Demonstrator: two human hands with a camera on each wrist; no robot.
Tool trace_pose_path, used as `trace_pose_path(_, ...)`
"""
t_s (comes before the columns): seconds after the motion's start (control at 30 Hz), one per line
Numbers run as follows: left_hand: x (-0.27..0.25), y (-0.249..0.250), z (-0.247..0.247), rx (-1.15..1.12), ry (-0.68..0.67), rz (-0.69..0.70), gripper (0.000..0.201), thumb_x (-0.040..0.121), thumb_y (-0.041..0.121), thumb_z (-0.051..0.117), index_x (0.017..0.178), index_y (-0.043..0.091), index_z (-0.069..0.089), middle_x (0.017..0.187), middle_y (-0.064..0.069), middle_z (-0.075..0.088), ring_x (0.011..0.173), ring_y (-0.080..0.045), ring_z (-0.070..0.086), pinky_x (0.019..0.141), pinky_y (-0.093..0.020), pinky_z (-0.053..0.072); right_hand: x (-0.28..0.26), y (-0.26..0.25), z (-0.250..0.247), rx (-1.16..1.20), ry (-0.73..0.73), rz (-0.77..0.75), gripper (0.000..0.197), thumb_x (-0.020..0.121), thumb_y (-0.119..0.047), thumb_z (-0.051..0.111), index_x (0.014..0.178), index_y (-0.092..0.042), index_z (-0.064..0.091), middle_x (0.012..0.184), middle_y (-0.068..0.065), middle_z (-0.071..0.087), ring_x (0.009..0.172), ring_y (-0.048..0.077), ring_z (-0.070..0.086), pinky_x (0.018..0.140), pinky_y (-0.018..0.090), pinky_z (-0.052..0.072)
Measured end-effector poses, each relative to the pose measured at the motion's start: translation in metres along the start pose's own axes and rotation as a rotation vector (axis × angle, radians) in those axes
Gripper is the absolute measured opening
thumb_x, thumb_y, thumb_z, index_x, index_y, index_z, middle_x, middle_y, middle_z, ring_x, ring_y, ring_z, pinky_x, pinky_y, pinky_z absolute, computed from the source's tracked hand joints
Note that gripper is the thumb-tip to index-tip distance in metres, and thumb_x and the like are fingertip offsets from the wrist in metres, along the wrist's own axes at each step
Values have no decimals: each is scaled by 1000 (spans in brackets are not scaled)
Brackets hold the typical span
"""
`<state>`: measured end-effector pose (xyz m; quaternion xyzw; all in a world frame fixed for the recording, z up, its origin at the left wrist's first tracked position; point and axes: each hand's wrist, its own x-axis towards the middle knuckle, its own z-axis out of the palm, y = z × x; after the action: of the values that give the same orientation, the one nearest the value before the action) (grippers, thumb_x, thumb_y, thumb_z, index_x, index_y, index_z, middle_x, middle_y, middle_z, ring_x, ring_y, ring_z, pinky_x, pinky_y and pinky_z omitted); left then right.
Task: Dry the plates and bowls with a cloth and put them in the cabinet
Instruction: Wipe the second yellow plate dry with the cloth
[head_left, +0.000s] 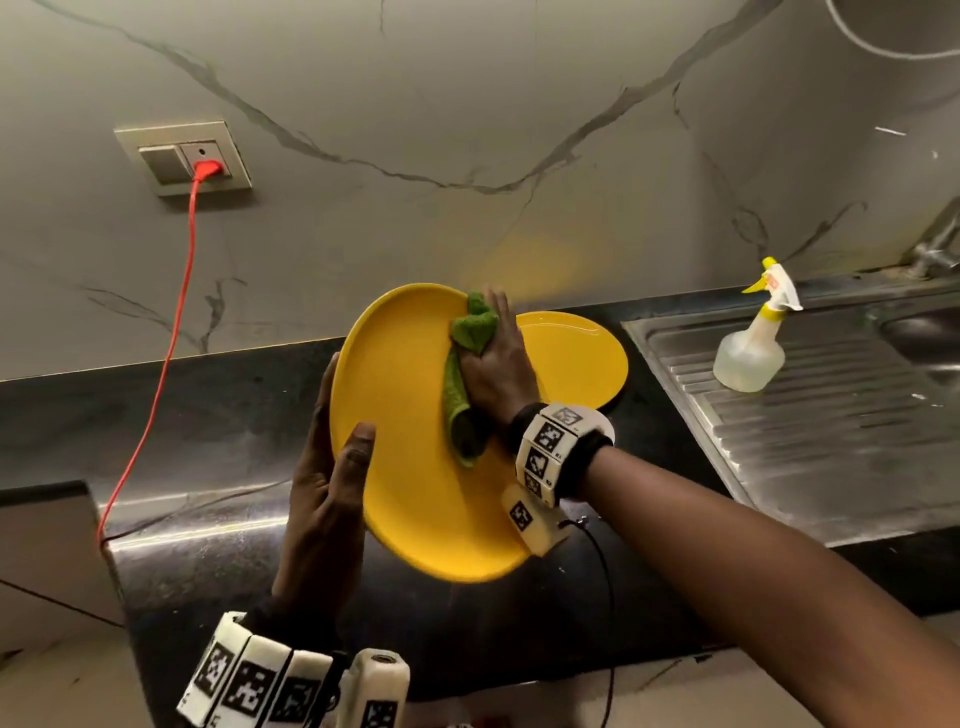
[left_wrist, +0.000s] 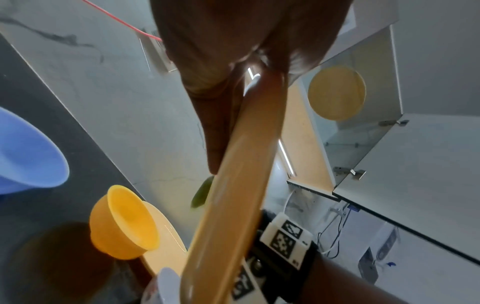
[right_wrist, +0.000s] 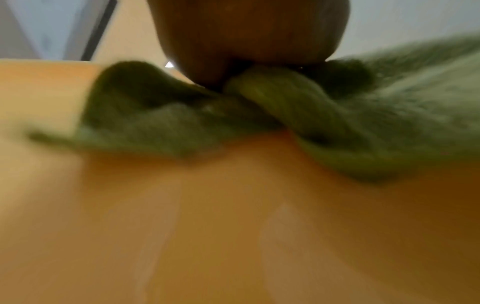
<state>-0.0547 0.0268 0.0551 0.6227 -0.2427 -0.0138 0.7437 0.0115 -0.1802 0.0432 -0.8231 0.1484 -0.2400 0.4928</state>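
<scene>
We see the left hand (head_left: 327, 499) gripping the tilted yellow plate (head_left: 400, 415) by its rim above the surface (head_left: 218, 415), exposing its face to the cloth (head_left: 462, 374), which the right hand (head_left: 498, 364) clutches and presses against it.

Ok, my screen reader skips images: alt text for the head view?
A left hand holds a tilted yellow plate while the right hand wipes it with a green cloth. Another yellow plate lies behind, beside a steel sink.
</scene>
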Motion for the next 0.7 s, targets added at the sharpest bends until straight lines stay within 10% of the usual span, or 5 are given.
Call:
trace_pose_path(0.17, 6, 11, -11, 123, 41, 52, 48, 98, 35, 45, 140, 56, 38, 147, 19, 48, 128, -2, 53, 93, -20, 51, -8, 38, -18, -61, -124, 413, 35, 98, -21, 47, 131, -8, 49, 125, 21, 58, 112, 38, 55, 79, 30, 33)
trace_pose_path(0.4, 10, 7, 4, 172, 22, 61, 48, 104, 29, 43, 150, 37, 27, 137, 39, 47, 124, 9, 51, 88, -8, 48, -42, 27, 21, 242, -76, 362, 66, 93, -53, 46, 141, -8, 45, 136, 14, 53, 120, 30, 53, 97, 32, 40)
trace_pose_path(0.53, 8, 6, 12, 191, -5, 73, 52, 102, 25, 42, 151, 35, 25, 122, 48, 52, 109, 16, 57, 78, -6, 49, -71, -11, 31, 419, -200, -28, 33, 92, -39, 57, 122, -24, 60, 124, 3, 57, 111, 15, 54, 98, 34, 43)
trace_pose_path(0.7, 10, 8, 6, 151, -18, 11, 57, 85, 63, 52, 140, 57, 39, 140, 31, 51, 128, 2, 52, 94, -16, 50, -48, -39, 29, 110, -114, -327, 83, 89, -70, 36, 155, -23, 22, 164, 6, 12, 151, 22, 10, 123, 41, 10)
